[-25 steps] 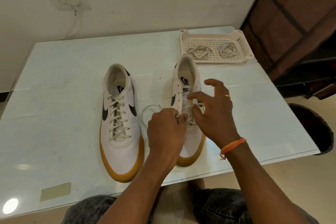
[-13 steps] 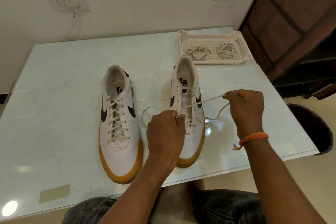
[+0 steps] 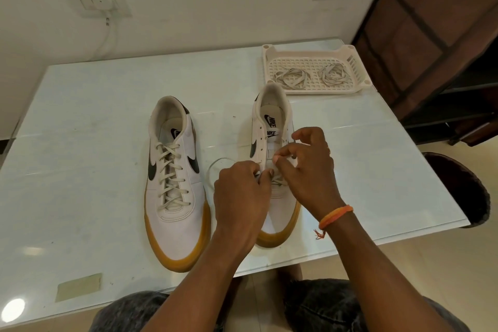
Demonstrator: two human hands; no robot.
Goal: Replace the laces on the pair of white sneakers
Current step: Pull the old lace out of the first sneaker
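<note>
Over right sneaker (image 3: 272,118): lace (image 3: 215,164) pinched between both hands' fingers (image 3: 280,155).

The right sneaker (image 3: 272,127) carries the word "NIKE" twice: once in dark letters on the insole (image 3: 270,121) inside the heel, beside a small swoosh mark, and once on the tongue label (image 3: 272,133) just below it. The left sneaker (image 3: 175,170) has a dark insole print, partly hidden and not readable, and black swooshes on both its sides.
</note>
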